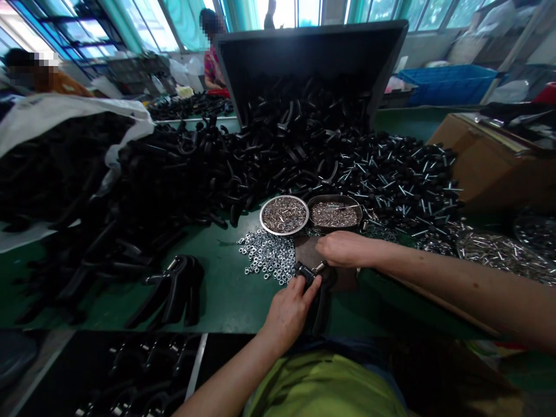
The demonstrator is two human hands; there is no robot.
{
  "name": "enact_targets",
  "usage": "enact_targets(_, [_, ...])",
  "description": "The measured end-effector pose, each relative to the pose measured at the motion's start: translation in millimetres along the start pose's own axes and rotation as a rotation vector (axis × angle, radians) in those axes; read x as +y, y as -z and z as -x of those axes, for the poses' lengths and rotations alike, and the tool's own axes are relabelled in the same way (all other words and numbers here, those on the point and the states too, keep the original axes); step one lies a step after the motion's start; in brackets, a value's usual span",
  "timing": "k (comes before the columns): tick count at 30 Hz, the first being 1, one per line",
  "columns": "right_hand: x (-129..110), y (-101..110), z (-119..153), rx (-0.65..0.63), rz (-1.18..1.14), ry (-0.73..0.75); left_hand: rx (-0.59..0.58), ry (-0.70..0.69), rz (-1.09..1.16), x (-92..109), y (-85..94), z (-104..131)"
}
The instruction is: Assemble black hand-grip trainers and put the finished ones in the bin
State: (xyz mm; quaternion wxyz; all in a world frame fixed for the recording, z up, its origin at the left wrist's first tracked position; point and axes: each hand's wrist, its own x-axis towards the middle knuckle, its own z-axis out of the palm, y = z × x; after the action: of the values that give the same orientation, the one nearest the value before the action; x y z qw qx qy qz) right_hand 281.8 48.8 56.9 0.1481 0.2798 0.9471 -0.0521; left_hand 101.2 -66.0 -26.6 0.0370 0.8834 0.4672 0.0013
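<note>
Black plastic clamp handle (pixel 307 273), gripped in the left hand (pixel 284 313) just above the near edge of a green worktop (pixel 226 289). Through the head camera I see the left thumb and index finger set slightly apart, both pressed to the part near its upper end; the remaining fingers are partly hidden. A metal coil spring (pixel 320 267) projects from the upper end of the handle toward the right hand (pixel 341 248). The right fingers are curled in toward the palm, back of the hand upward. I cannot tell whether they grasp anything, or whether they touch the spring, since the fingertips are hidden from me.

Pose: the left forearm rises diagonally from the lower edge of the view, the hand pointing away from the body. The right forearm enters from the right edge and slopes gently up to the left, so that the two hands nearly meet over a brown mat (pixel 307 250).

Surroundings: loose hex nuts (pixel 267 255) lie just beyond the left hand. Behind the hands, a round metal dish (pixel 284 233) and a dark oval tin (pixel 334 229), both filled with small metal parts, stand side by side. Farther back I find heaped black handles (pixel 208 162) and, to the right, black-headed screws (pixel 399 174).
</note>
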Motion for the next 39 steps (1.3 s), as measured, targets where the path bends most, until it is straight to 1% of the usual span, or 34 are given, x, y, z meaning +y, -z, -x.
enact_targets(3, [16.8, 8.7, 8.9, 0.082, -0.07, -0.136, -0.001, 0.003, 0.003, -0.1, -1.4, -0.3])
enact_targets(5, [31.1, 8.1, 15.9, 0.127, -0.132, -0.213, -0.004, 0.01, -0.003, -0.1, -2.6, -0.3])
enact_targets(9, [57.3, -3.5, 32.7, 0.188, -0.268, -0.379, 0.003, 0.025, -0.008, 0.3, -4.8, 0.6])
enact_targets(14, [75.3, -17.0, 50.6, 0.269, -0.407, -0.522, -0.006, 0.034, 0.013, 0.2, -6.8, 1.4])
enact_targets(18, [89.1, -23.0, 51.4, 0.336, -0.394, -0.625, -0.027, 0.056, 0.039, 1.6, -5.3, 1.1])
enact_targets(22, [105.2, -27.2, 41.7, 0.387, -0.264, -0.759, -0.061, 0.081, 0.06, 4.9, -2.3, 1.0])
enact_targets(25, [113.1, -31.5, 29.8, 0.396, -0.205, -0.769, -0.062, 0.102, 0.056, 7.5, -2.4, 1.2])
enact_targets(29, [112.8, -37.6, 9.4, 0.377, -0.213, -0.704, -0.042, 0.107, 0.049, 10.1, -6.6, 2.1])
enact_targets(34, [98.9, -37.1, -9.5, 0.369, -0.255, -0.61, -0.006, 0.103, 0.044, 12.0, -12.7, 4.2])
enact_targets(39, [78.7, -31.3, -6.3, 0.402, -0.286, -0.54, -0.001, 0.126, 0.065, 12.2, -15.0, 4.7])
